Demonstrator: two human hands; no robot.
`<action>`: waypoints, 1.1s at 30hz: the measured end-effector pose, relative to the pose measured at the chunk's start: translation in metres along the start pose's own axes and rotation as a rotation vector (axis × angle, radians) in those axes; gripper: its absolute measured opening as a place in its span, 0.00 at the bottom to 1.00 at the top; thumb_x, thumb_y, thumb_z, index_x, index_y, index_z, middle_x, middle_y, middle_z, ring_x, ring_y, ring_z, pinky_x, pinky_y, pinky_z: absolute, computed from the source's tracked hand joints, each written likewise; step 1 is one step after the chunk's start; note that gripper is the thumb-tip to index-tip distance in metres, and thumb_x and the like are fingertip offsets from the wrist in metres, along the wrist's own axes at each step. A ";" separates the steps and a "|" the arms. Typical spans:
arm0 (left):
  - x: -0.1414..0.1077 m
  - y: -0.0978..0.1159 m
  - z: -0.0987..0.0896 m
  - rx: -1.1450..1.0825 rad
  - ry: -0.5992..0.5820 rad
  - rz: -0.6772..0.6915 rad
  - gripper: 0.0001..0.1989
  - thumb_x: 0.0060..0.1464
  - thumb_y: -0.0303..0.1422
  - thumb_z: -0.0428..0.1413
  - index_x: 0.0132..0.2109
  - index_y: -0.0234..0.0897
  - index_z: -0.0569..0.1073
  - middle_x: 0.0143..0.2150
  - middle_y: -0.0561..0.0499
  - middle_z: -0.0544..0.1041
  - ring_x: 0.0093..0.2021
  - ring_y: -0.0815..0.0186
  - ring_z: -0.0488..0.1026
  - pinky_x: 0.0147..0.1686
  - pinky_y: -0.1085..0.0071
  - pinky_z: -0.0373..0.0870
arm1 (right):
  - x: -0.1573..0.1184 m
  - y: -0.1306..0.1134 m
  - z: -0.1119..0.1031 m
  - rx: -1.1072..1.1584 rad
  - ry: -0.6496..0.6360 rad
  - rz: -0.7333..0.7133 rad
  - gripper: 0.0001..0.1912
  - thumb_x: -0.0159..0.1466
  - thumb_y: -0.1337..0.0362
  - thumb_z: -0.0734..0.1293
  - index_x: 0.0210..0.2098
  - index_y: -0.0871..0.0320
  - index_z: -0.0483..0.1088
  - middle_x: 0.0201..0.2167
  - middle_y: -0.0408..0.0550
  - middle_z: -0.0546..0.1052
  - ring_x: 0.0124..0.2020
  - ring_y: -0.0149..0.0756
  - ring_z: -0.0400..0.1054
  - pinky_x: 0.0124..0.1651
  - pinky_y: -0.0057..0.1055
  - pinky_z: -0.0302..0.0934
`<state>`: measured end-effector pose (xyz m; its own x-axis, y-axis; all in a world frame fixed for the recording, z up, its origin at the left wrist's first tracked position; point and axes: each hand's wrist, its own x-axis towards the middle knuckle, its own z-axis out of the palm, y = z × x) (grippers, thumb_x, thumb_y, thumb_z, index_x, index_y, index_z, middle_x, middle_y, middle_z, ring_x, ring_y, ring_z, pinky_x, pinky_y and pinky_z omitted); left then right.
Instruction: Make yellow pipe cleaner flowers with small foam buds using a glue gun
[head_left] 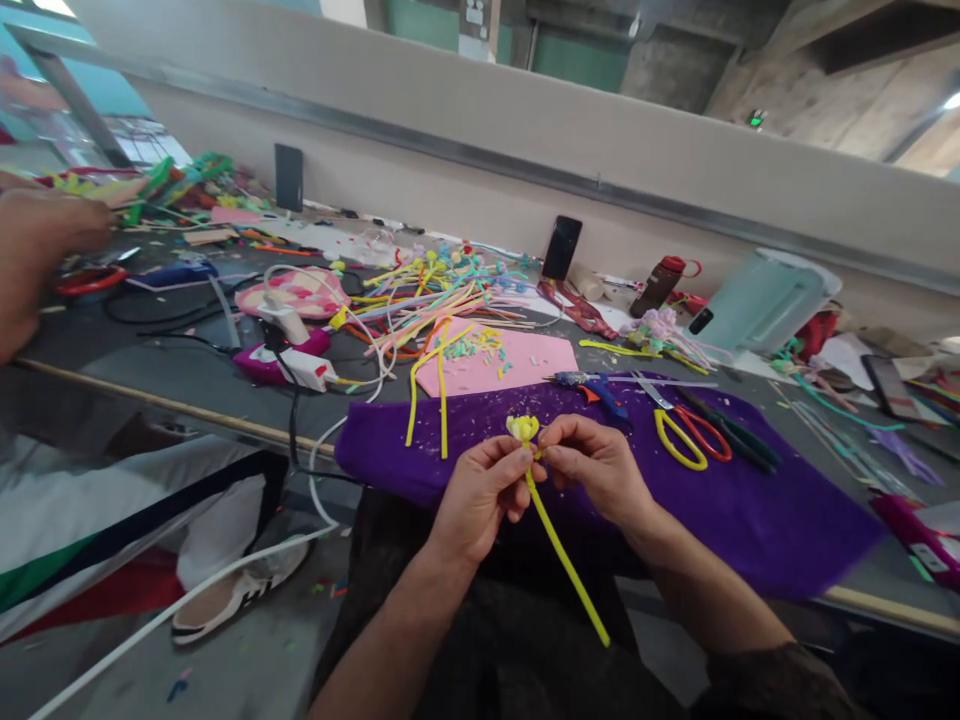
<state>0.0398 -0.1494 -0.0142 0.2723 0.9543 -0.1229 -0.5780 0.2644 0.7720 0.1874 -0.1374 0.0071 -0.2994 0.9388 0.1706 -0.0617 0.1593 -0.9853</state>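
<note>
A yellow pipe-cleaner flower (523, 428) is held upright over the near edge of a purple cloth (420, 480). My left hand (484, 495) is closed, its thumb and fingers pinching the flower just below the petals. From the other side, my right hand (596, 465) pinches at the flower's base; its fingertips partly cover a small yellow piece there. The long yellow stem (566, 560) slants down to the right over my lap. Beyond my hands on the cloth lie a blue hot glue gun (600, 392), yellow-and-red-handled scissors (682, 440) and dark-handled pliers (739, 435).
A pink sheet (525, 365) carries clipped bits, with yellow pipe cleaners (443, 395) at its left. Behind lies a heap of coloured pipe cleaners (442, 290). A power strip (281, 365) trails white cables. Another person's hand (45, 240) is at far left.
</note>
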 end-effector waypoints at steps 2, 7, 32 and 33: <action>0.000 0.000 -0.002 -0.012 0.002 0.013 0.08 0.45 0.32 0.58 0.31 0.33 0.68 0.24 0.52 0.74 0.14 0.79 0.62 0.10 0.84 0.55 | 0.002 -0.001 0.003 -0.028 0.003 -0.024 0.05 0.56 0.66 0.67 0.32 0.59 0.68 0.22 0.41 0.70 0.19 0.24 0.62 0.21 0.22 0.56; -0.001 0.001 -0.004 -0.023 -0.002 0.032 0.08 0.45 0.32 0.58 0.31 0.33 0.67 0.23 0.53 0.73 0.13 0.78 0.62 0.10 0.83 0.55 | 0.004 -0.001 0.007 -0.070 0.017 -0.083 0.04 0.56 0.66 0.66 0.32 0.59 0.68 0.23 0.42 0.70 0.21 0.26 0.63 0.22 0.23 0.57; -0.002 0.000 -0.004 0.236 -0.021 0.091 0.09 0.48 0.36 0.55 0.30 0.33 0.67 0.23 0.54 0.70 0.13 0.80 0.60 0.12 0.82 0.55 | 0.016 -0.007 -0.013 0.192 -0.255 0.376 0.08 0.53 0.64 0.68 0.29 0.64 0.69 0.22 0.44 0.73 0.13 0.21 0.59 0.13 0.18 0.46; -0.002 0.000 -0.004 0.237 -0.022 0.090 0.09 0.48 0.36 0.55 0.30 0.33 0.68 0.23 0.54 0.70 0.13 0.80 0.59 0.12 0.82 0.55 | 0.017 -0.006 -0.014 0.208 -0.269 0.390 0.08 0.53 0.64 0.68 0.30 0.64 0.69 0.22 0.45 0.73 0.13 0.21 0.59 0.13 0.18 0.46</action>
<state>0.0359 -0.1508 -0.0169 0.2460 0.9686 -0.0358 -0.4052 0.1363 0.9040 0.1964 -0.1180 0.0160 -0.5705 0.8001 -0.1855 -0.0766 -0.2767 -0.9579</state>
